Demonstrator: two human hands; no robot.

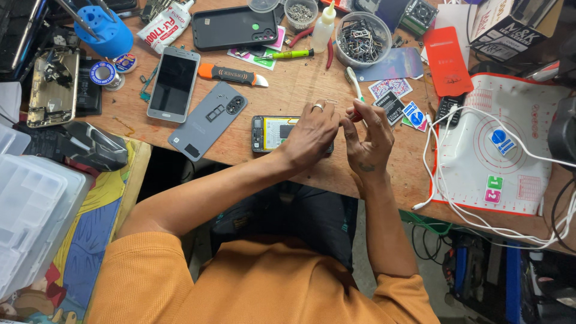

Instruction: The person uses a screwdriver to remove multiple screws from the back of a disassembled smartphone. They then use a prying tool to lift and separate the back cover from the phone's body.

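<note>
Head view: one camera looking down over a wooden workbench crowded with phone parts
Left hand: wearing a ring, it is lying over the opened phone, fingers curled down on its right end and pressing it to the bench
Right hand: fingers are closing round a thin red-and-white tool, held upright just beside the left hand; how tight the pinch is cannot be told
Opened phone: lying flat near the front edge, back off, yellow-labelled battery showing, right part hidden under the hand
Nearby: grey back cover to the left, silver phone beyond it, orange-handled pry tool behind, clear bowl of small metal parts, white work mat with a white cable to the right
Risk, as a judgement: the tool tip could be slipping toward the battery if pressure rises; an elbow could be snagging the cable
Edges and room: the phone is sitting close to the bench's front edge, so a shove could tip it off; open wood is lying between the phone and the mat
</note>
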